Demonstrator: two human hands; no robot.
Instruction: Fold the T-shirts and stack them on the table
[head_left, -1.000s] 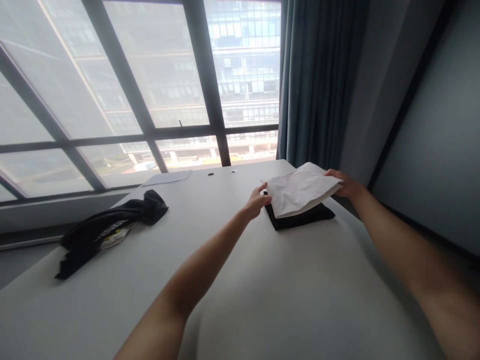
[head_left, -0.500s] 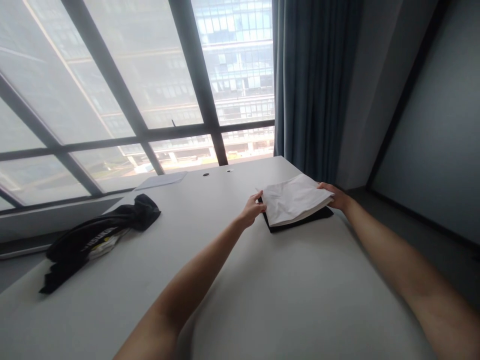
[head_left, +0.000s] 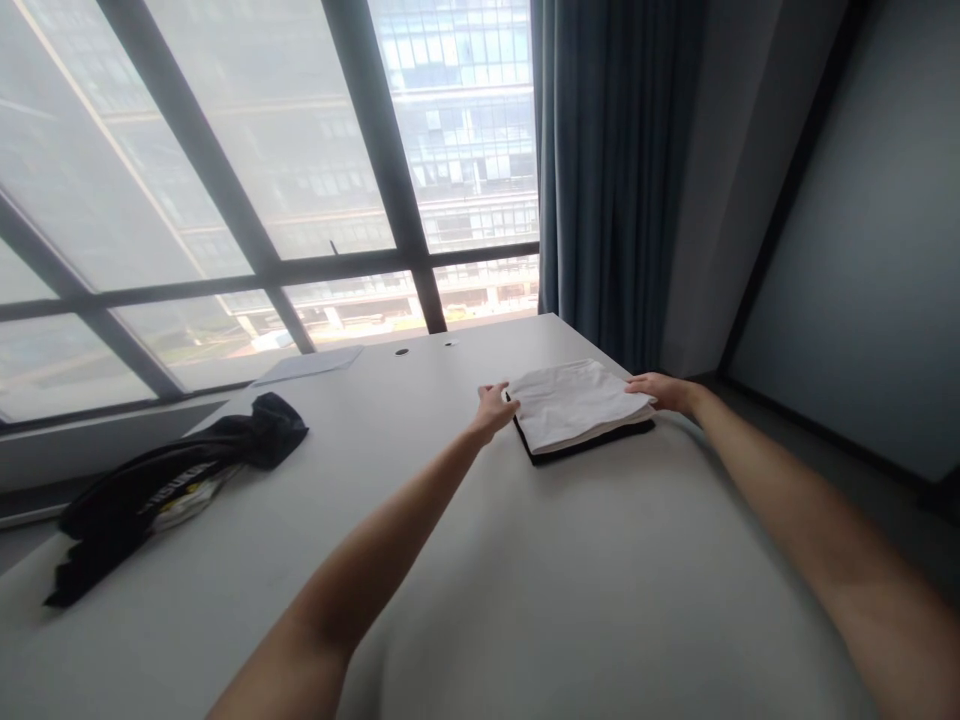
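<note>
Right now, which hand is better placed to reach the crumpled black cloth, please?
Probably the left hand: the crumpled black cloth lies left of it; the right hand is farther, across the white cloth.

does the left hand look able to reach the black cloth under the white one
Probably yes, at the edge only: the left hand is close to the exposed rim of the black cloth, though the white cloth covers most of it and seems to be in the hand's grip.

Blue-grey curtain (head_left: 611, 180), dark-framed window (head_left: 292, 140), white sheet (head_left: 307, 367)
</note>
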